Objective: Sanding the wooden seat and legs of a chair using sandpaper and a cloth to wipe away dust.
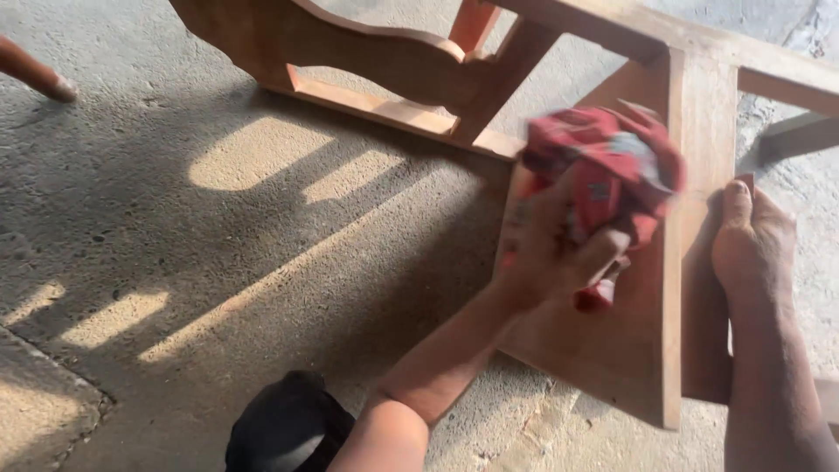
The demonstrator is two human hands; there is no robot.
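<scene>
Two hands are at work on a piece of wooden furniture (651, 350) lying on its side on the concrete floor (218, 218). My left hand (551, 253) is clenched around a bunched red cloth (612, 170), pressing it against a flat wooden panel of the piece; cloth and hand are blurred, so I cannot tell exactly where the cloth meets the wood. My right hand (752, 236) lies on the neighbouring board just beside the panel's raised edge, thumb along the wood and fingers out of sight, so I cannot tell whether it is gripping or only resting flat. The curved wooden rail (376, 52) and the rest of the frame stand further from me, partly in sunlight. I judge that rubbing the panel goes best with the cloth kept in a tight wad, pressure even across the palm, strokes running along the grain and reaching into the corner where the panel meets the upright board. My right hand should bear down firmly so the frame does not slide. A dark rounded shape (288, 428), perhaps my knee, shows at the lower edge.
</scene>
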